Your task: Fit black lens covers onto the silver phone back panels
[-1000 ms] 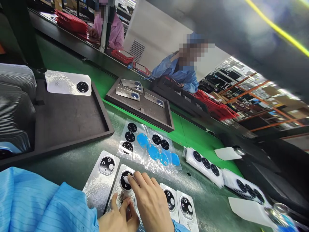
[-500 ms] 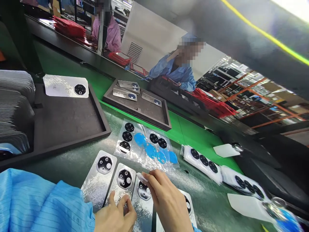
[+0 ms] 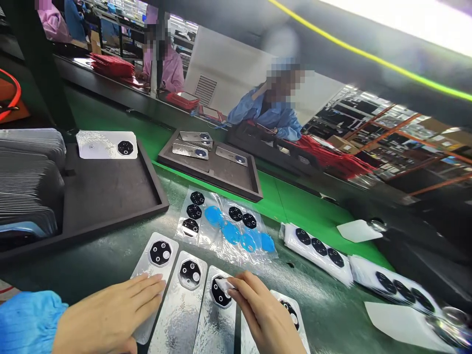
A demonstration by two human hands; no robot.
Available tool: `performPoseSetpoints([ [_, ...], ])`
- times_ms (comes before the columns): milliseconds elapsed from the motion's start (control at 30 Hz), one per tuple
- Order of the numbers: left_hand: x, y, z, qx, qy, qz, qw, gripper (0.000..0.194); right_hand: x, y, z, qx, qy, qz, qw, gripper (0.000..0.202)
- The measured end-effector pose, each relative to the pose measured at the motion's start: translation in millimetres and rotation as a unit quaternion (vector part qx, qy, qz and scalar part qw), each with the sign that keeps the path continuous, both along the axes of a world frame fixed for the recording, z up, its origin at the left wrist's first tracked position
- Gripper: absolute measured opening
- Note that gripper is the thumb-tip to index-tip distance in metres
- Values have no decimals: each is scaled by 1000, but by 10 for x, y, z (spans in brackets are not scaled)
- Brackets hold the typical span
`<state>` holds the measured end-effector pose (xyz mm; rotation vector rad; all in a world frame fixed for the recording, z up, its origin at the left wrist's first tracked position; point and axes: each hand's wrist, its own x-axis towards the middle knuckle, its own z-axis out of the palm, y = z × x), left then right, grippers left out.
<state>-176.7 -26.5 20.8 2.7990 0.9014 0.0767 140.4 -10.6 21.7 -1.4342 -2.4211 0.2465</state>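
Several silvery phone back covers, each with a black octagonal camera panel, lie in a row on the dark green bench. My left hand [image 3: 118, 307] lies flat with fingers stretched over the lower part of the leftmost cover [image 3: 159, 273]. Beside it is the second cover [image 3: 182, 309], which neither hand touches. My right hand [image 3: 263, 309] pinches a small white piece [image 3: 224, 284], whose tip is at the camera panel of the third cover [image 3: 217, 327]. Whether it is cloth or plastic I cannot tell. The right hand partly hides the fourth cover [image 3: 302, 324].
Plastic sheets [image 3: 212, 243] with black octagons and blue films lie behind the covers. At left, a dark tray [image 3: 110, 191] stands beside stacked covers [image 3: 31, 187]; another tray [image 3: 236, 182] holds several covers. Bundled sticker packs [image 3: 317, 250] lie right. A co-worker [image 3: 265, 108] sits opposite.
My left hand has moved left from the second and third covers and flattened over the leftmost one. The white piece in my right hand has come down onto the third camera panel.
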Motion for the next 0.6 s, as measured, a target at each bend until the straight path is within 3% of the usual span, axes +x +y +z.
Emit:
performPoseSetpoints([
  [100,-99,0,-98,59,-33,-18,998,76,-110,26,-20,6,13,7,1000,23],
  [233,-104,22,-229,103,-62,-39,992,67,-473,127,48,-8,-16,51,999,14],
  [400,-98,99,-251,155,-110,-48,981,54,-950,277,72,56,-50,84,994,17],
  [600,-107,128,-324,141,-147,-24,979,41,-1147,343,-17,122,-77,121,982,18],
])
